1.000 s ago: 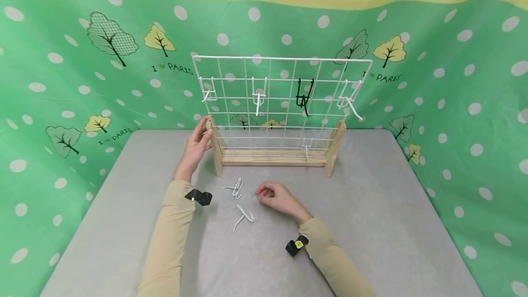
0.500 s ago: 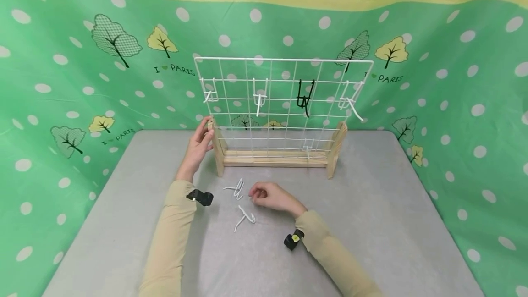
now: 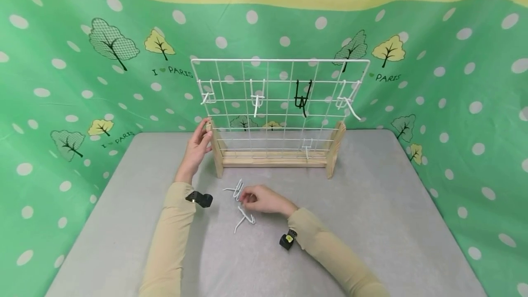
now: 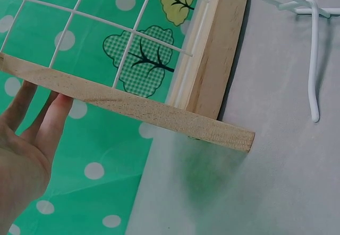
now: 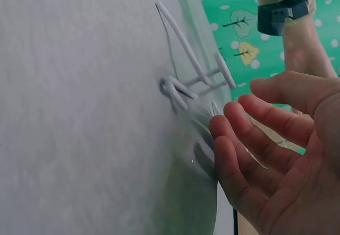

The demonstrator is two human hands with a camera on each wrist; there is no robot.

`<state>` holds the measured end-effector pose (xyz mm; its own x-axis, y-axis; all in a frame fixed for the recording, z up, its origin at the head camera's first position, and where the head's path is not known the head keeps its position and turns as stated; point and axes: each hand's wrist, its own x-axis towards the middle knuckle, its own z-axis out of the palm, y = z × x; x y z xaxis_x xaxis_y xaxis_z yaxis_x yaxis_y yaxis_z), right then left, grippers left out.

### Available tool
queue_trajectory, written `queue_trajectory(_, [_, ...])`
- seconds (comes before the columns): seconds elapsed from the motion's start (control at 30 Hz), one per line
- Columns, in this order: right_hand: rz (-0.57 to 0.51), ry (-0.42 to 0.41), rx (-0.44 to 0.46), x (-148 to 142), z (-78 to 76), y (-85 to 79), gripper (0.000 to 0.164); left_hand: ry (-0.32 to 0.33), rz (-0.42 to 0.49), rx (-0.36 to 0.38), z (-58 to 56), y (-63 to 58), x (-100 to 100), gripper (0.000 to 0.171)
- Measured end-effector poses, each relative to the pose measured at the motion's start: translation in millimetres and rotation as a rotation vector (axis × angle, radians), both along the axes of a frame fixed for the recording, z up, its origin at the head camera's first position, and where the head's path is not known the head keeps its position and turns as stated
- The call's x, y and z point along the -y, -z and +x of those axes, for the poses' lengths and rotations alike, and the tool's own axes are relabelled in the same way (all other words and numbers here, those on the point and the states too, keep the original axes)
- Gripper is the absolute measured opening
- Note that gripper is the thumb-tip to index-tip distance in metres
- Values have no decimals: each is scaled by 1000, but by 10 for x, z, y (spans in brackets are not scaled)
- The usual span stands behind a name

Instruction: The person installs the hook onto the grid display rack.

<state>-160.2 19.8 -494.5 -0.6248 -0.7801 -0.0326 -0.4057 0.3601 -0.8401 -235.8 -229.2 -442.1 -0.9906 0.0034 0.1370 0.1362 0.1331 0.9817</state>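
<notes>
My left hand touches the left wooden upright of a stand that holds a white wire grid. In the left wrist view its straight fingertips meet the outer side of that upright. Two white wire hooks lie on the table: the farther hook and the nearer hook. My right hand hovers beside them, its fingers loosely bent with nothing seen between them. In the right wrist view one white hook lies just beyond the fingertips, which partly hide another white piece.
Along the grid hang several white hooks and one black hook; a small white hook sits low on the right. The grey table is backed by a green dotted cloth.
My right hand has moved left across the table, up to the two loose hooks. My left hand stays at the upright. The view shifts slightly.
</notes>
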Motion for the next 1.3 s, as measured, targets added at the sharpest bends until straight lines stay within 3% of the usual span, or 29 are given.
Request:
queue_trajectory(0.33, [13, -60, 1, 78, 38, 12, 20, 12, 34, 24, 5, -27, -16, 55])
queue_trajectory(0.57, [20, -85, 6, 85, 83, 21, 21, 15, 15, 32, 142, -219, -89, 53])
queue_trajectory(0.7, [15, -68, 3, 62, 81, 73, 21, 19, 8, 26, 186, -272, -110, 53])
queue_trajectory(1.3, [45, 5, 43, -197, 24, 64, 23, 15, 21, 15, 175, -265, -106, 52])
